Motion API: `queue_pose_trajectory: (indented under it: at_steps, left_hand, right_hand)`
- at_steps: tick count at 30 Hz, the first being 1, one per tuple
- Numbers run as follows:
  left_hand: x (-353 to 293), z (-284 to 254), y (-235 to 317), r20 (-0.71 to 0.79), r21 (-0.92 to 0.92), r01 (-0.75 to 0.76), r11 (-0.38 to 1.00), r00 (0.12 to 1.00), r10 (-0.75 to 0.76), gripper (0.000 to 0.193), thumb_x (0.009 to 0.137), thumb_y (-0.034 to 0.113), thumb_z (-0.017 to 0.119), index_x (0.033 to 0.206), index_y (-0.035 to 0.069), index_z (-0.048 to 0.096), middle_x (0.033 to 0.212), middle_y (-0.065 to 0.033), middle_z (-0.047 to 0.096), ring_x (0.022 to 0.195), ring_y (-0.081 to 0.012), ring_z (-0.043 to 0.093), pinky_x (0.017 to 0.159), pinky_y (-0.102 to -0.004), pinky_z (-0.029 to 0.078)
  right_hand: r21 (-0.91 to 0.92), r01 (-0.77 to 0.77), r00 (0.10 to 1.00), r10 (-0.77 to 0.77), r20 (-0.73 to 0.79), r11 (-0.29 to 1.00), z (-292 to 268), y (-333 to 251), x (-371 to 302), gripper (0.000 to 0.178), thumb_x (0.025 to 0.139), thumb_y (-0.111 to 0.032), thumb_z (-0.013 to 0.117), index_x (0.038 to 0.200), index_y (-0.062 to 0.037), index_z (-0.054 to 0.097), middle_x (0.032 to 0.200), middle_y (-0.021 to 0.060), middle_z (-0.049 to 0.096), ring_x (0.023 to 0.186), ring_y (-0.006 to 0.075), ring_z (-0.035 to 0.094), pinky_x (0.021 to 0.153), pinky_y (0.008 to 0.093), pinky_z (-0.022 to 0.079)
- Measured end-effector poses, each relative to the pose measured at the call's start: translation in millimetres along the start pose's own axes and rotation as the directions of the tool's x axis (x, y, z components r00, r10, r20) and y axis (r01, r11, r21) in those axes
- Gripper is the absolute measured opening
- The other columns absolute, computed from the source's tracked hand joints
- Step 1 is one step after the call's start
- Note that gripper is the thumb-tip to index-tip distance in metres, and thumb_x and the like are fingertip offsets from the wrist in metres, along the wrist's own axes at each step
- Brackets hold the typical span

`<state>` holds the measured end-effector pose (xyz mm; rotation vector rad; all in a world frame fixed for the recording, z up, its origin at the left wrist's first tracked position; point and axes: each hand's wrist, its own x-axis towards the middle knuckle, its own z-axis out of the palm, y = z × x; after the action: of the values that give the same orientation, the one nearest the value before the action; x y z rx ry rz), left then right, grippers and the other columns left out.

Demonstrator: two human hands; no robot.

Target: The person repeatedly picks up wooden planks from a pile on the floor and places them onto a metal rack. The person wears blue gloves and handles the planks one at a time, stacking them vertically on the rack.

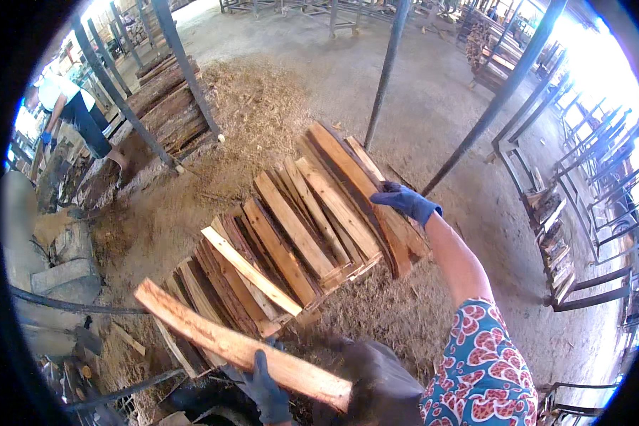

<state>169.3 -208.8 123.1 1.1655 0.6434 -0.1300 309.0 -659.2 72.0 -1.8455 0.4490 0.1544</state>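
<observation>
Head view: my gloved left hand (264,389) grips a bare-faced plank (220,341); my right hand (410,201) touches a reddish board (351,172), grip unclear.

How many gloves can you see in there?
3. One glove is on the left hand, holding a plank; one is on the right hand, touching the wood pile; one is on a worker at the far left. More may be hidden.

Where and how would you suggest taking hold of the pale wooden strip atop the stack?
I'd pinch the pale wooden strip by its long edges near the middle, coming from above: it is narrow, straight and lies over the stacked boards, its upper face uncovered.
</observation>
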Motion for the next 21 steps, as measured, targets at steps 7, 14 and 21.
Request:
queue_pose_trajectory:
  at_steps: [7, 14, 21]
  left_hand:
    - [-23.6, -84.1, -5.1, -0.331, 0.209, 0.114, 0.971, 0.943, -0.04, 0.038, 0.092, 0.022, 0.044, 0.125, 0.004, 0.047, 0.117, -0.0183, 0.051, 0.102, -0.0268, 0.05, 0.092, -0.0404, 0.038]
    - [-160.2, -207.3, -20.4, -0.815, -0.193, -0.559, 0.806, 0.549, 0.186, 0.034, 0.079, 0.022, 0.065, 0.103, 0.001, 0.052, 0.091, -0.0041, 0.057, 0.083, -0.0151, 0.054, 0.072, -0.0304, 0.045]
    - [-346.9, -320.8, -10.2, -0.946, 0.14, -0.807, 0.573, 0.062, 0.318, 0.027, 0.078, 0.012, 0.066, 0.101, 0.002, 0.056, 0.089, -0.0023, 0.059, 0.079, -0.0132, 0.055, 0.072, -0.0299, 0.048]
  right_hand:
    - [-0.413, 0.415, 0.781, -0.55, -0.295, 0.811, 93.4, 49.1, 15.3, 0.038, 0.077, -0.028, 0.063, 0.101, -0.0002, 0.056, 0.086, 0.0185, 0.063, 0.08, 0.0314, 0.061, 0.071, 0.0388, 0.048]
    - [0.022, 0.4, 0.278, -0.144, 0.95, 0.916, 349.9, 50.3, -191.2, 0.03, 0.083, -0.014, 0.059, 0.11, -0.0023, 0.057, 0.103, 0.0094, 0.062, 0.095, 0.0171, 0.057, 0.084, 0.0308, 0.045]
    - [-0.044, 0.662, -0.252, 0.278, 0.927, 0.748, 429.2, 21.3, -334.6, 0.039, 0.083, -0.016, 0.059, 0.12, -0.003, 0.051, 0.111, 0.0102, 0.058, 0.103, 0.0187, 0.054, 0.09, 0.0307, 0.042]
